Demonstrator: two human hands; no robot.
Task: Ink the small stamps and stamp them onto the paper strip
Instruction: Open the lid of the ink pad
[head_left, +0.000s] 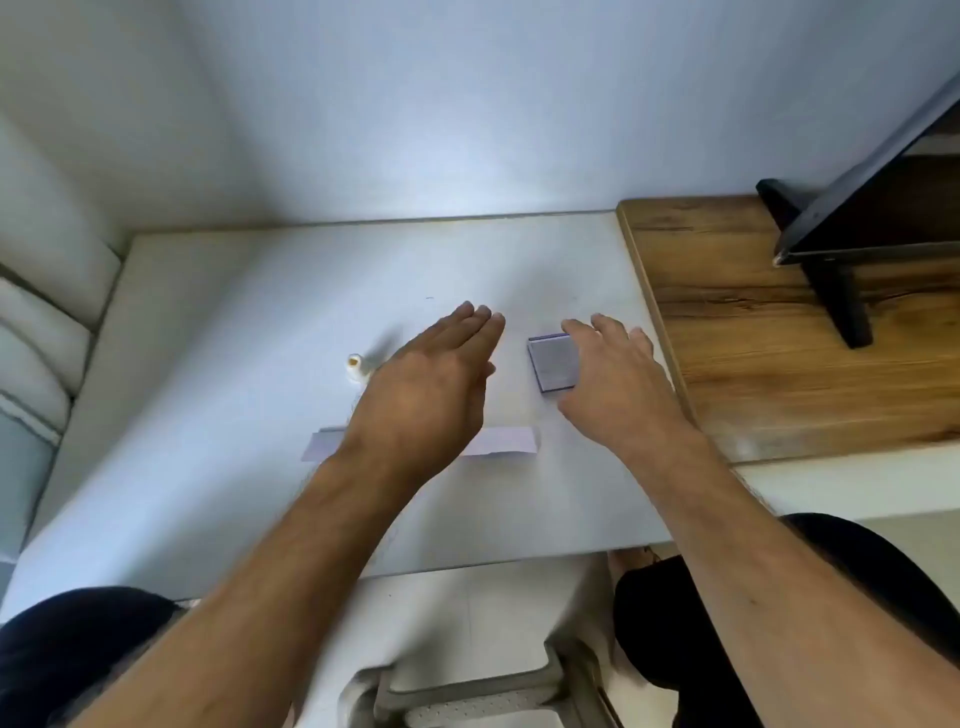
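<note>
A pale paper strip (506, 441) lies flat across the white table (208, 364); my left forearm hides its middle. My left hand (431, 379) hovers above it, fingers straight and together, holding nothing. A small white cylindrical stamp (356, 366) lies on its side just left of that hand. A square ink pad (553, 361) with a purple rim and grey face sits to the right. My right hand (613, 379) is spread over the pad's right edge, fingers apart; whether it touches the pad is unclear.
A wooden desk top (779, 338) adjoins the table on the right, carrying a black monitor (883, 192) on its stand. A padded white seat (41, 338) is at the left. Below the table edge a plastic stool (467, 696) shows between my knees.
</note>
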